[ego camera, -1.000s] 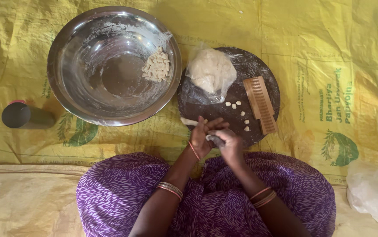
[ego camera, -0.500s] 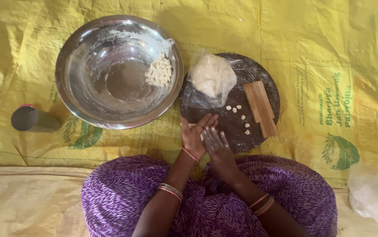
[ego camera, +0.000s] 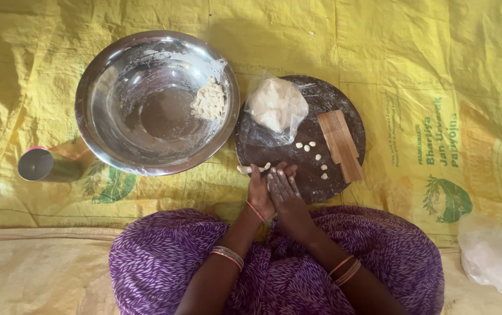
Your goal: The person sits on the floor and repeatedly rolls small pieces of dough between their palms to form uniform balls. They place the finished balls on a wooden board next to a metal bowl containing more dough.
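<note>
hands pressed flat together, left hand [ego camera: 261, 192] under right hand [ego camera: 286, 195]; grip unclear; one dough strip [ego camera: 252, 169], five pellets [ego camera: 316, 157].

I sat on the floor, which was covered by a creased yellow woven sheet [ego camera: 414, 52] with green printing. A paler beige cloth [ego camera: 35, 274] lay along its near edge. Soft daylight fell evenly, with faint shadows.

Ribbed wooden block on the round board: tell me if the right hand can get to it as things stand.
Probably yes. The right hand lies over the left hand at the board's near edge, and only small dough bits lie before the block.
</note>
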